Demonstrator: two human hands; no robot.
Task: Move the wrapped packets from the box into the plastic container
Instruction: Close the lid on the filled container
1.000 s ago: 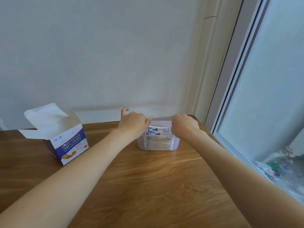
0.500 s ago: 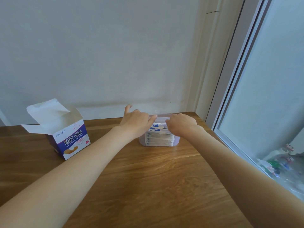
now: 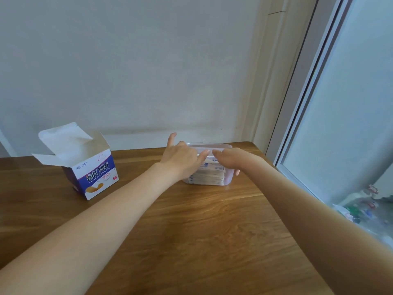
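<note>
Both hands on packet stack (image 3: pixel 209 176) inside plastic container (image 3: pixel 227 182), desk's far right corner; left hand (image 3: pixel 180 158) and right hand (image 3: pixel 230 159) fingers extended, pressing it flat, probably seating it; box (image 3: pixel 89 167) open, far left

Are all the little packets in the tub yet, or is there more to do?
Mostly done, it looks like. A tall stack of white wrapped packets already fills the clear plastic container. The left hand and right hand rest on top of the stack, seemingly pressing it down. The blue and white cardboard box stands open beside them; its inside is hidden, so some may remain.
</note>
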